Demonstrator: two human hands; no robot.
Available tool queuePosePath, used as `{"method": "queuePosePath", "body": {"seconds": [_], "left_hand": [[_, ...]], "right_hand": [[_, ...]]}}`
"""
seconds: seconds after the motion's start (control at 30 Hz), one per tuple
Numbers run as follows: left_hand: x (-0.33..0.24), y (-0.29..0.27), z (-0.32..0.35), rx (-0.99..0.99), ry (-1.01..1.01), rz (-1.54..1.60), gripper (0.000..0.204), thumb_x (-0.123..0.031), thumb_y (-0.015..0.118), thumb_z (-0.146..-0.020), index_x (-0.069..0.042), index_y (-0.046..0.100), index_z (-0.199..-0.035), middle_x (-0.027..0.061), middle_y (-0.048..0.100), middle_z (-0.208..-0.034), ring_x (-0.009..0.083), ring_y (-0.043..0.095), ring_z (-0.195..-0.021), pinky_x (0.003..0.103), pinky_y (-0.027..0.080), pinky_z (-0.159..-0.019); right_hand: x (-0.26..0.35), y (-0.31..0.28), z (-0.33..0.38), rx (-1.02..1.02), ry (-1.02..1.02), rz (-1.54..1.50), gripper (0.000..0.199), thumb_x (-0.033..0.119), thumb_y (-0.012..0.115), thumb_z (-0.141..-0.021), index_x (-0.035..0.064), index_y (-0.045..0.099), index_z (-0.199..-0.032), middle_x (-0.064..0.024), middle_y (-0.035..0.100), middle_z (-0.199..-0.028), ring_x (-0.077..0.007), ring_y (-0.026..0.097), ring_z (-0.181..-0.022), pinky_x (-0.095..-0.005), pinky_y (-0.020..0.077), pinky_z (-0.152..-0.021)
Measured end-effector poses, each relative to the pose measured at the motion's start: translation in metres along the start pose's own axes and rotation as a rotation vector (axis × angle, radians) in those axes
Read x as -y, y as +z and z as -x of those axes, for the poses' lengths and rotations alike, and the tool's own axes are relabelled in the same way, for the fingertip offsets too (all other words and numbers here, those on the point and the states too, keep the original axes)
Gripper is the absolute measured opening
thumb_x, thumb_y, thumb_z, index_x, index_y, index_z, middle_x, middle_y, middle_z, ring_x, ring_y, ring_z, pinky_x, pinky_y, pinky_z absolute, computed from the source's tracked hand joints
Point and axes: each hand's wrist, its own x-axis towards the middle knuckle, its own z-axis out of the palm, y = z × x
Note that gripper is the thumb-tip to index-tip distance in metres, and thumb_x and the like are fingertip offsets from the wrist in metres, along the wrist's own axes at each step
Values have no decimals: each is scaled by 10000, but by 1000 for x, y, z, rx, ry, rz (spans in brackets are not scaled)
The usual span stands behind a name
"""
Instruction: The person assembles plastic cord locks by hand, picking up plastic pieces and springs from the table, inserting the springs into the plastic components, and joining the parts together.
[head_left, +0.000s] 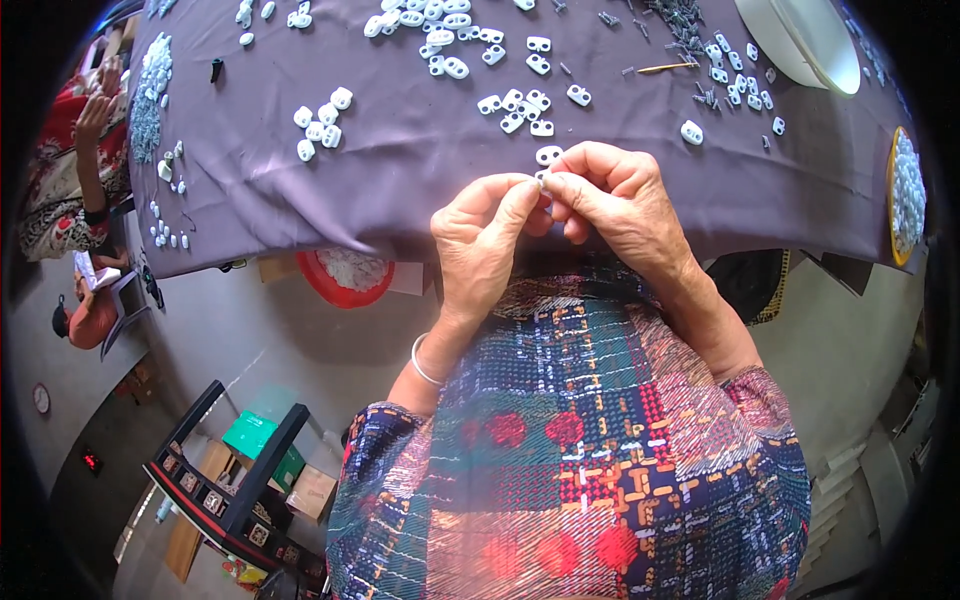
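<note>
Close to the table's near edge, my left hand [482, 238] and my right hand [622, 195] meet, thumbs and fingers pinched together. Between the fingertips shows a bit of a small white plastic piece [543, 178]; the fingers cover most of it. Just beyond them lies a white oval piece with two dark holes [548, 155], beside my right index finger. A loose group of similar two-holed pieces [513, 101] rests a little farther off. To the left sits a small cluster of white pieces [318, 122]. A white bangle circles my left wrist.
A larger pile of white pieces [440, 22], small grey cylindrical parts [682, 22] and a thin yellowish stick [667, 67] lie farther back on the purple cloth [400, 120]. A white tub [790, 40] stands back right. A red basin [345, 299] sits below the edge. Other people sit left.
</note>
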Motion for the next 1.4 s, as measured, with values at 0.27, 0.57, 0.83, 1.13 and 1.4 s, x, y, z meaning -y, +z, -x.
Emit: {"method": "queuePosePath", "body": {"seconds": [0.27,0.57,0.83,1.13,1.4], "left_hand": [[-1,-5,-5,33,-117,227,274,-172,456,-951,63,598,-960,125,642,-829,153,618,-697,253,515,-621],[-3,-1,-3,26,-93,73,143,-77,589,-873,40,611,-952,74,648,-781,102,603,-674,212,495,-611],[0,1,-2,-14,-71,81,143,-97,588,-877,27,614,-941,66,643,-740,102,596,-610,211,494,-572],[-3,4,-1,-27,-7,22,133,-80,604,-864,25,631,-940,56,647,-749,98,588,-618,211,487,-577],[4,8,-1,-56,32,56,144,-72,596,-871,46,625,-947,60,651,-769,95,598,-659,204,488,-608]], "right_hand": [[-4,-1,-2,-25,21,-108,170,163,609,-873,-6,607,-890,-34,627,-701,-23,529,-522,-154,437,-476],[-7,-1,-1,10,18,-85,168,146,582,-887,-16,590,-934,-34,613,-727,-39,542,-563,-175,458,-494],[-8,0,0,7,-1,-51,175,146,573,-892,-9,582,-970,-11,595,-738,-36,536,-574,-180,461,-497],[-10,-1,-1,-37,-116,166,161,155,571,-892,14,591,-968,8,588,-718,-22,500,-548,-162,410,-470],[-3,-4,-3,-5,-33,103,155,164,575,-890,15,601,-922,14,571,-665,-24,489,-514,-165,391,-437]]}}
